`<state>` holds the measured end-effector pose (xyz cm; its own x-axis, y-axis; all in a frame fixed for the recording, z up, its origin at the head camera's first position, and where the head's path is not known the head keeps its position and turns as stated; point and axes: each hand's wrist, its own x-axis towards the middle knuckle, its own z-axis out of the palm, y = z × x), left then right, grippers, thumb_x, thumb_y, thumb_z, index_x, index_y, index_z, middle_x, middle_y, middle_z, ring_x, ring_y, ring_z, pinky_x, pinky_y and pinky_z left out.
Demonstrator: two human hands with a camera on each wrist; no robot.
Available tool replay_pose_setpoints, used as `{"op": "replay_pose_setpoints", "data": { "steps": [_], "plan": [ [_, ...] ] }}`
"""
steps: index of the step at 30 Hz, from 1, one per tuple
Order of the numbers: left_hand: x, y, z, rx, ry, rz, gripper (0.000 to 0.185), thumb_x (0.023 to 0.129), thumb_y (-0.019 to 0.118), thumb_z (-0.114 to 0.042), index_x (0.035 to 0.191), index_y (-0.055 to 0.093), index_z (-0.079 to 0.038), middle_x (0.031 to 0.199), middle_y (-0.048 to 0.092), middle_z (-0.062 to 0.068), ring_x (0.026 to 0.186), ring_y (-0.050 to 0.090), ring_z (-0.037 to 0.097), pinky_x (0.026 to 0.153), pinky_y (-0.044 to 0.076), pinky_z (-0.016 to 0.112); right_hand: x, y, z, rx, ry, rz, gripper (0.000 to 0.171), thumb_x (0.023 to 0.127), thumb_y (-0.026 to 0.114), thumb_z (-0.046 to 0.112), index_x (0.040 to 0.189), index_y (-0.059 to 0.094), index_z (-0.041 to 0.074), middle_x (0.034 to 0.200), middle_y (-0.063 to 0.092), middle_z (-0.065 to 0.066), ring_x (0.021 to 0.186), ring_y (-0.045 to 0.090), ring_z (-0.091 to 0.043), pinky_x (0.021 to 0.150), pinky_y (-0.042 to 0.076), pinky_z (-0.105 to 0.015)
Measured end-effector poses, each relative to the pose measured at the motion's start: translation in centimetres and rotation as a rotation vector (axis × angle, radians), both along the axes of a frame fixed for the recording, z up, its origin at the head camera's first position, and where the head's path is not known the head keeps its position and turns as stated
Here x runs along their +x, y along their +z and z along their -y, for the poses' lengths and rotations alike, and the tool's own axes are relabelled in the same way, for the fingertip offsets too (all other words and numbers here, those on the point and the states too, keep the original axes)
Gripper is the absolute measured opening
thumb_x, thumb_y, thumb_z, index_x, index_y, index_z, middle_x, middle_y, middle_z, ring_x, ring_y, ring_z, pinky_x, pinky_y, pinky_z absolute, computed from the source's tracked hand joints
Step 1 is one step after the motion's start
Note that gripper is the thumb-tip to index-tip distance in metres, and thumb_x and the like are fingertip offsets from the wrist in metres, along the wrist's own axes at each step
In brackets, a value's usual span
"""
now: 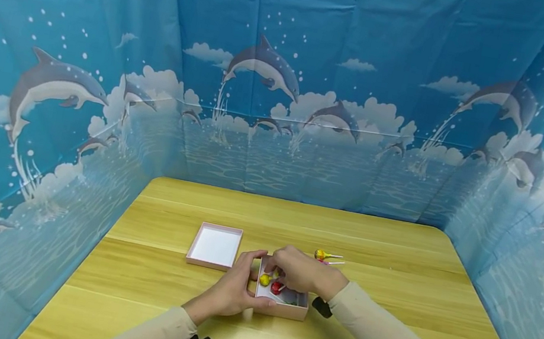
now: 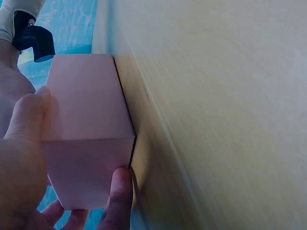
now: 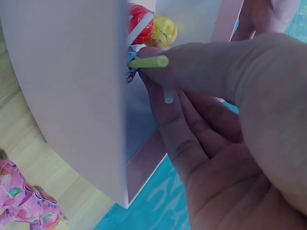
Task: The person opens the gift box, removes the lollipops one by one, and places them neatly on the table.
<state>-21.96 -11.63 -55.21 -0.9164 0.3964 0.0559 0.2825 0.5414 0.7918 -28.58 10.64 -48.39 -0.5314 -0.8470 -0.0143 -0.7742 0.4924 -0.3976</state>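
the lid (image 1: 215,246) lies off at the left. the left hand (image 1: 228,293) grips the box (image 1: 293,307) by its near-left corner, steadying it at mid-table. two lollipops (image 1: 271,283), yellow and red, already sit inside. the right hand (image 1: 299,271) pinches a stick (image 3: 148,62) over the box. to the right, more lollipops (image 1: 326,256) wait on the table (image 1: 397,262), so i judge the filling partly done.

Head camera looks down across the table (image 1: 400,245); both wrist cameras sit close against the same pink box (image 1: 282,303).
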Motion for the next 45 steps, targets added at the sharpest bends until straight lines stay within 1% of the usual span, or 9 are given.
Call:
{"op": "replay_pose_setpoints", "data": {
  "steps": [5, 9, 13, 19, 27, 34, 40, 43, 45],
  "plan": [
    [0.1, 0.1, 0.0, -0.010, 0.001, -0.012, 0.111, 0.099, 0.096, -0.047, 0.181, 0.030, -0.010, 0.180, 0.040, 0.021, 0.124, 0.064, 0.018, 0.109, 0.060, 0.036, -0.2, -0.3, 0.0, 0.013, -0.005, 0.027, 0.022, 0.099, 0.084, -0.012, 0.109, 0.087, 0.007, 0.101, 0.085, -0.002, 0.084, 0.070, -0.009, 0.078, 0.059, -0.019],
    [0.1, 0.1, 0.0, -0.010, -0.001, -0.003, 0.111, 0.100, 0.095, -0.046, 0.182, 0.030, -0.010, 0.180, 0.040, 0.021, 0.126, 0.064, 0.019, 0.110, 0.060, 0.037, -0.3, -0.5, 0.0, 0.013, -0.017, 0.045, 0.013, 0.100, 0.088, -0.005, 0.102, 0.085, 0.007, 0.093, 0.081, -0.002, 0.076, 0.060, -0.004, 0.072, 0.054, -0.018],
    [0.1, 0.2, 0.0, -0.017, 0.004, 0.001, 0.111, 0.100, 0.095, -0.047, 0.182, 0.030, -0.011, 0.181, 0.039, 0.020, 0.125, 0.063, 0.019, 0.109, 0.060, 0.036, -0.3, -0.5, 0.1, 0.006, -0.026, 0.048, 0.011, 0.102, 0.087, -0.002, 0.097, 0.082, 0.006, 0.087, 0.077, -0.004, 0.072, 0.051, -0.002, 0.068, 0.048, -0.018],
    [0.0, 0.4, 0.0, -0.016, -0.004, -0.009, 0.111, 0.100, 0.094, -0.046, 0.182, 0.029, -0.009, 0.180, 0.039, 0.021, 0.122, 0.064, 0.019, 0.106, 0.061, 0.035, -0.4, -0.2, -0.1, -0.025, -0.037, 0.027, 0.015, 0.103, 0.085, -0.003, 0.092, 0.081, 0.007, 0.085, 0.076, -0.003, 0.071, 0.050, -0.001, 0.066, 0.047, -0.019],
    [-0.1, 0.2, 0.1, 0.008, -0.007, 0.008, 0.112, 0.099, 0.097, -0.043, 0.182, 0.029, -0.011, 0.179, 0.039, 0.021, 0.125, 0.066, 0.019, 0.100, 0.062, 0.028, -0.4, -0.1, -1.1, -0.065, -0.068, 0.011, 0.011, 0.105, 0.085, 0.004, 0.097, 0.081, 0.011, 0.090, 0.078, 0.004, 0.075, 0.057, 0.001, 0.071, 0.053, -0.020],
    [-0.2, 0.1, 0.0, 0.038, -0.014, 0.032, 0.112, 0.099, 0.097, -0.041, 0.182, 0.029, -0.011, 0.178, 0.040, 0.021, 0.130, 0.068, 0.024, 0.096, 0.064, 0.026, -0.2, 0.5, -2.5, -0.107, -0.128, 0.044, 0.010, 0.106, 0.086, 0.009, 0.099, 0.080, 0.013, 0.093, 0.079, 0.005, 0.078, 0.061, 0.000, 0.075, 0.057, -0.022],
    [-0.2, 0.2, 0.0, 0.056, -0.011, 0.052, 0.111, 0.099, 0.098, -0.039, 0.182, 0.029, -0.012, 0.176, 0.041, 0.021, 0.133, 0.069, 0.027, 0.092, 0.064, 0.023, -0.2, 0.7, -3.4, -0.151, -0.155, 0.041, 0.012, 0.107, 0.085, 0.008, 0.099, 0.080, 0.016, 0.095, 0.082, 0.005, 0.081, 0.066, 0.002, 0.076, 0.060, -0.022],
    [-0.2, 0.1, 0.0, 0.054, -0.004, 0.054, 0.112, 0.098, 0.098, -0.040, 0.182, 0.029, -0.013, 0.175, 0.042, 0.020, 0.131, 0.067, 0.025, 0.089, 0.063, 0.022, -0.3, 0.7, -3.7, -0.170, -0.159, 0.040, 0.013, 0.106, 0.084, 0.006, 0.098, 0.080, 0.015, 0.095, 0.082, 0.005, 0.085, 0.072, 0.000, 0.079, 0.063, -0.023],
    [-0.2, 0.1, 0.0, 0.041, 0.002, 0.047, 0.112, 0.098, 0.098, -0.041, 0.182, 0.030, -0.013, 0.175, 0.043, 0.020, 0.129, 0.066, 0.023, 0.089, 0.063, 0.022, -0.3, 0.7, -3.9, -0.181, -0.162, 0.049, 0.012, 0.106, 0.083, 0.005, 0.098, 0.080, 0.014, 0.097, 0.083, 0.003, 0.089, 0.078, -0.005, 0.083, 0.067, -0.024]
  ]
}}
